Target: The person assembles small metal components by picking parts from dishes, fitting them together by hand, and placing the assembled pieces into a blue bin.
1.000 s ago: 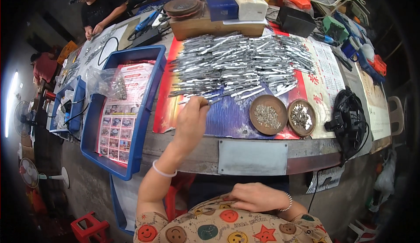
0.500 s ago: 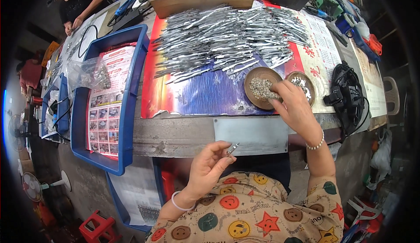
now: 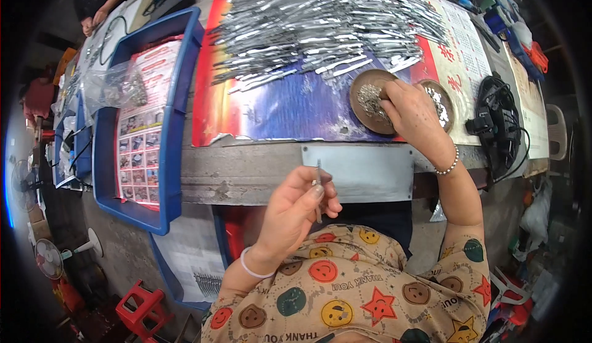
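Note:
My left hand [image 3: 295,202] is closed in front of the table edge, pinching a slim metal piece [image 3: 319,169] that points upward between thumb and fingers. My right hand [image 3: 420,115] reaches over a round brown dish [image 3: 365,119]. Its fingertips are drawn together at a heap of small shiny metal parts [image 3: 370,99]; whatever lies between them is hidden. Just right of that hand, partly covered by it, is a second brown dish [image 3: 451,110] with small whitish parts [image 3: 436,101]. Behind the dishes many slim silver metal strips [image 3: 327,31] lie in a wide layered pile.
A blue tray [image 3: 174,148] holding printed sheets and a clear plastic bag [image 3: 114,89] stands at left. Black cables with a plug [image 3: 496,118] lie at right. A pale metal plate [image 3: 364,173] is fixed at the front edge. Another person's hands [image 3: 92,21] work at the far left.
My left hand has risen toward the table edge, and the metal piece has turned from slanted to nearly upright. My right hand stays at the dish. The whole view has shifted slightly.

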`<state>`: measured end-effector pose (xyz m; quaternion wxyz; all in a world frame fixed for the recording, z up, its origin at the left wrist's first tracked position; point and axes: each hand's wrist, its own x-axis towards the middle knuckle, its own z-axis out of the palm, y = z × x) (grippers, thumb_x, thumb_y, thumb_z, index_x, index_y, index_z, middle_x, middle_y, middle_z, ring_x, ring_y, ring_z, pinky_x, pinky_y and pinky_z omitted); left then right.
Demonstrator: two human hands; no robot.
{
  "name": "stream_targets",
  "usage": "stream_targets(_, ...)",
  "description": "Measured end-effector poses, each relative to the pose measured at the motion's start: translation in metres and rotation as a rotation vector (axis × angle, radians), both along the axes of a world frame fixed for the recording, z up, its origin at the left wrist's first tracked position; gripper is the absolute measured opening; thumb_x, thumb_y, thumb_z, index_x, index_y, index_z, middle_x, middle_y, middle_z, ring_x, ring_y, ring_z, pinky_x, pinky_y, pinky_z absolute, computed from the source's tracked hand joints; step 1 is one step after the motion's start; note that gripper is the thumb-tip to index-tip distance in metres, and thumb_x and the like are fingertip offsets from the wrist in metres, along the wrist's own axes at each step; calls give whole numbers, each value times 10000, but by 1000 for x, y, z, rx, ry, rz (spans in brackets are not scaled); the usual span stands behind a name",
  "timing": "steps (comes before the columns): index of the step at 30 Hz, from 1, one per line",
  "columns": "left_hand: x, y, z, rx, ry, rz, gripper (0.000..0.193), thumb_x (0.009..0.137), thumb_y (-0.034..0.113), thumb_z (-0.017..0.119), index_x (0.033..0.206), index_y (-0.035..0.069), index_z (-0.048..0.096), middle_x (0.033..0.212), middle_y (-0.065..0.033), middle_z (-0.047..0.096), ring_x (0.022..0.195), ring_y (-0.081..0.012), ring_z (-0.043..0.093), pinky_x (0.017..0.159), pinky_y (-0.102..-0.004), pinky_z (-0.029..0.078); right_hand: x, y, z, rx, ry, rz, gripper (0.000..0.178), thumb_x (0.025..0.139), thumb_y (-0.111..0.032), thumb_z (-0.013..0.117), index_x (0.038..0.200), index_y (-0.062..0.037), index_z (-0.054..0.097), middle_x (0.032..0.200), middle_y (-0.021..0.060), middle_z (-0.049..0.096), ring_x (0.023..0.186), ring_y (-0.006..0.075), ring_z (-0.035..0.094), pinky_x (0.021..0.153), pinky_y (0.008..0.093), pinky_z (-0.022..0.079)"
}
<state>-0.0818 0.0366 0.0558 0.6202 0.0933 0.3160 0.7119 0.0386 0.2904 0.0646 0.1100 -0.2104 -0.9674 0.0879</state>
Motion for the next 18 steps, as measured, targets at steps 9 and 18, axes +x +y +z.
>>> stream_targets(9, 19, 0, 111, 513, 323, 405, 127, 891, -37, 485, 990, 37, 518, 891, -138, 603, 798, -222, 613, 738, -340, 550, 7, -6, -8, -83, 160, 5, 120, 875, -114, 594, 892, -7, 543, 803, 171, 576, 758, 382, 557, 657, 430, 433)
stream_targets(18, 30, -10, 147, 419, 249, 458, 83, 854, 3, 600, 890, 77, 608, 980, -56, 611, 948, -180, 590, 836, -313, 553, 13, -8, -5, -112, 238, -47, 111, 859, -126, 587, 873, -18, 565, 799, 157, 608, 739, 356, 594, 650, 410, 468)
